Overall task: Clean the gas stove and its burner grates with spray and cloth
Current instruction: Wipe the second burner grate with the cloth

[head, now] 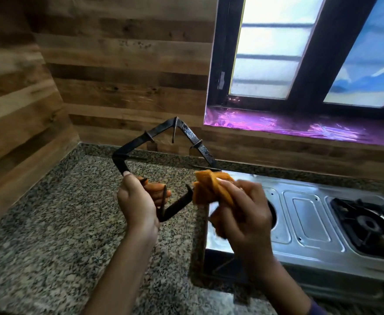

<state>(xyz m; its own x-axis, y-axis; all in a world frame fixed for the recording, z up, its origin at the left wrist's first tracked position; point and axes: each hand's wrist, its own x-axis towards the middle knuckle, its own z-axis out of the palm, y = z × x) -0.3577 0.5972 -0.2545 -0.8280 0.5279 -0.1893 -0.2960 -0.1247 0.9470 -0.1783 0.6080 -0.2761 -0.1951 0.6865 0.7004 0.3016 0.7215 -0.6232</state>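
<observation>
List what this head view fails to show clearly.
- Stove: left burner well mostly covered by right hand and orange cloth, head view.
- Lifted grate: right corner behind the cloth, head view.
- Seated grate: cut by the right edge, head view.
- Stove front: dark and blurred, head view.

The surface was speckled granite, grey and black with pale flecks. It filled the lower left of the view and ran back into a corner, where a low lip of the same stone rimmed it along the back. A steel stove sat directly on it at the right, its back edge close to that lip. A dark shadow lay on the stone beside the stove's left end.
</observation>
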